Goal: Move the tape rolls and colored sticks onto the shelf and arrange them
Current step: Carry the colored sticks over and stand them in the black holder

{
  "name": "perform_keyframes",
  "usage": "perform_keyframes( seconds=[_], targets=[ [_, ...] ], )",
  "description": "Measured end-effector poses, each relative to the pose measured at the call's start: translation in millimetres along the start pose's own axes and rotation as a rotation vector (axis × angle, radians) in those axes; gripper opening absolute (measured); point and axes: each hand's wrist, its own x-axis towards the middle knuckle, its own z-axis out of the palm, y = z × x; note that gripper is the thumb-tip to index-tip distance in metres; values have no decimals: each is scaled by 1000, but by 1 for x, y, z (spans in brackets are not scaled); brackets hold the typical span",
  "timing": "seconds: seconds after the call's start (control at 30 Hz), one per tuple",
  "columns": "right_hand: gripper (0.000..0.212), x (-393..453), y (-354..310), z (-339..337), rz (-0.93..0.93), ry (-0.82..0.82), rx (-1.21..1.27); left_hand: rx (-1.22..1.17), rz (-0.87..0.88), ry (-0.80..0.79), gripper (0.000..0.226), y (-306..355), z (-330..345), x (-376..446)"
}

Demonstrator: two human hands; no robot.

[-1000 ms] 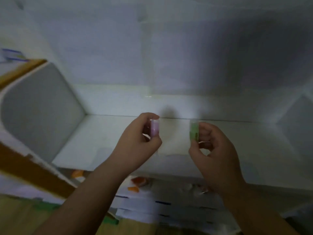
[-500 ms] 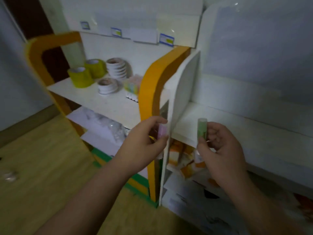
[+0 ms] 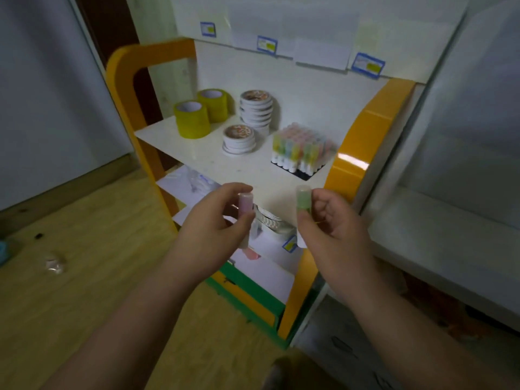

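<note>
Left hand (image 3: 209, 229) pinches a pink cylindrical stick with a translucent cap (image 3: 244, 205) between thumb and curled fingers, holding it upright in front of the shelf edge. Right hand (image 3: 334, 232) grips a green cylindrical stick with a translucent cap (image 3: 304, 202) the same way, also upright, with the thumb pressed against its lower part. Both sticks are held level with each other, near but apart, below the front lip of the white shelf board (image 3: 247, 167).

On that board, within an orange-sided shelving unit (image 3: 365, 142), the following stand:
- 2 yellow tape rolls (image 3: 201, 112) at the back left, touching one another, the nearer one lower in view.
- 1 tall stack of white flat tape rolls with printed tops (image 3: 256, 109) against the back wall.
- 1 short stack of white flat tape rolls (image 3: 239, 139) just in front of the tall stack.
- 1 square block of upright multicoloured sticks on a dark base (image 3: 302, 150) at the right, near the orange side panel.

Blue-and-yellow price labels (image 3: 368, 65) are fixed along the panel above the board. A lower tier holds white packaged goods, too blurred to identify. A small crumpled clear wrapper (image 3: 55, 263) lies on the wooden floor (image 3: 84, 277) to the left. A white shelving unit (image 3: 450, 235) stands just beside the orange one on the right.
</note>
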Motion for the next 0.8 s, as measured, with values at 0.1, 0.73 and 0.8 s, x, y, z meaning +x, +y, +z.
perform_keyframes(
  seconds=[0.1,0.73,0.8],
  targets=[
    [16,26,6,22,22,-22,39,22,1,18,30,-15,-8,20],
    [19,137,58,87,182,295,104,-67,218,-187,40,-74,-9,215],
    [18,145,64,86,181,349,38,-87,313,-254,39,-74,7,241]
  ],
)
